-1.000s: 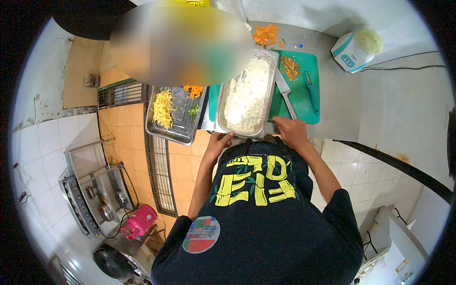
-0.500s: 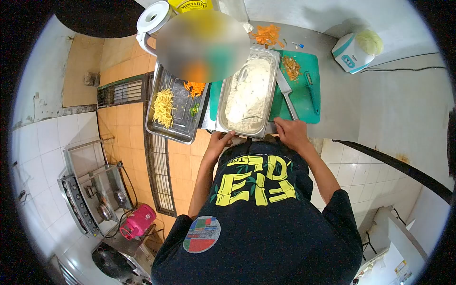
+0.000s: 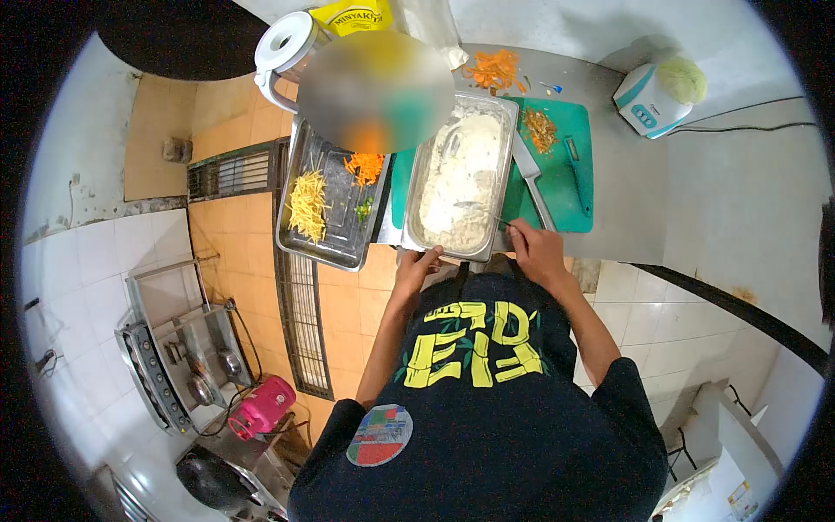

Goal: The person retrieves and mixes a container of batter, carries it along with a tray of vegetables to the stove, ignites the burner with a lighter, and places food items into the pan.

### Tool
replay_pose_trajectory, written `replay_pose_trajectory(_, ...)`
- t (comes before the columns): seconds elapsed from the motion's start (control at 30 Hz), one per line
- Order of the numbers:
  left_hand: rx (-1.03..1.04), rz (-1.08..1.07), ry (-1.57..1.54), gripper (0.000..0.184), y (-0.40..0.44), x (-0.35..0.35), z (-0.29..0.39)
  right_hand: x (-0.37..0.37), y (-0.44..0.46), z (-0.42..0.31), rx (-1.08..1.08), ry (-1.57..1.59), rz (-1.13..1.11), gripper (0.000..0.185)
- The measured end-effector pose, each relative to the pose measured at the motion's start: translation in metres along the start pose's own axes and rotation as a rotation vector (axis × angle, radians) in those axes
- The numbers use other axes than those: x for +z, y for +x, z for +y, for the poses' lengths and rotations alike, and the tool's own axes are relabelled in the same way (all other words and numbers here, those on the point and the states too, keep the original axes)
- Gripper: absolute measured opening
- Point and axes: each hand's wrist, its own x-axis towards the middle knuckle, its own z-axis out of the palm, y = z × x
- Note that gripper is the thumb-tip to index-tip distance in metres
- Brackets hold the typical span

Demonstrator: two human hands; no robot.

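Observation:
A deep steel pan point(image 3: 412, 204) of pale, thick batter point(image 3: 454, 187) stands in front of me on the green cutting board. My left hand point(image 3: 419, 270) is closed on the pan's near left corner, thumb over the rim. Beside the near right corner, my right hand point(image 3: 537, 250) has its fingers pinched round a thin-handled metal utensil point(image 3: 503, 220) that reaches over the rim into the batter. The utensil's working end is not clear. A large knife point(image 3: 533, 178) lies just beyond my right hand, next to the pan.
Left of the pan, a metal tray point(image 3: 335, 250) holds yellow strips, shredded carrot and chopped greens. A peeler point(image 3: 577, 178) and brown bits point(image 3: 539, 130) lie on the cutting board point(image 3: 561, 217). Carrot peelings point(image 3: 494, 70), a kitchen scale point(image 3: 648, 104) and a lidded jug point(image 3: 287, 43) stand farther back.
The whole view has shifted slightly, moving things right and down. My right hand and the utensil have moved a little at the pan's near right corner. My left hand stays on the rim.

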Motion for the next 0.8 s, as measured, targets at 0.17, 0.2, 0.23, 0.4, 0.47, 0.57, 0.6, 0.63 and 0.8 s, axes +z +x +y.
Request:
replay_pose_trajectory(0.17, -0.022, 0.203, -0.322, 0.035, -0.016, 0.017, -0.009, -0.004, 0.002, -0.014, 0.108, 0.260, 0.069, 0.018)
replay_pose_trajectory(0.2, -0.044, 0.215, -0.353, 0.036, -0.017, 0.010, -0.026, -0.005, 0.002, -0.016, 0.117, 0.318, 0.080, 0.018)
replay_pose_trajectory(0.23, -0.045, 0.238, -0.414, 0.036, -0.023, 0.007, -0.035, -0.006, 0.001, -0.018, 0.124, 0.341, 0.069, 0.018)
replay_pose_trajectory(0.4, -0.018, 0.205, -0.645, 0.057, -0.042, 0.001, -0.047, -0.004, 0.005, -0.024, 0.130, 0.461, 0.026, 0.017)
replay_pose_trajectory(0.47, -0.040, 0.153, -0.670, 0.062, -0.047, 0.010, -0.030, 0.007, 0.008, -0.018, 0.060, 0.431, 0.036, 0.017)
replay_pose_trajectory(0.57, -0.105, 0.082, -0.620, 0.066, -0.042, 0.015, -0.021, -0.004, 0.014, -0.027, 0.116, 0.358, -0.061, 0.017)
replay_pose_trajectory(0.6, -0.130, 0.047, -0.598, 0.066, -0.033, 0.007, -0.033, -0.012, 0.015, -0.034, 0.166, 0.328, -0.099, 0.018)
replay_pose_trajectory(0.63, -0.156, 0.006, -0.574, 0.066, -0.029, 0.001, -0.034, -0.016, 0.014, -0.040, 0.153, 0.289, -0.072, 0.019)
replay_pose_trajectory(0.8, -0.237, -0.044, -0.494, 0.060, -0.023, -0.018, -0.037, -0.022, 0.006, -0.057, 0.123, 0.011, 0.171, 0.022)
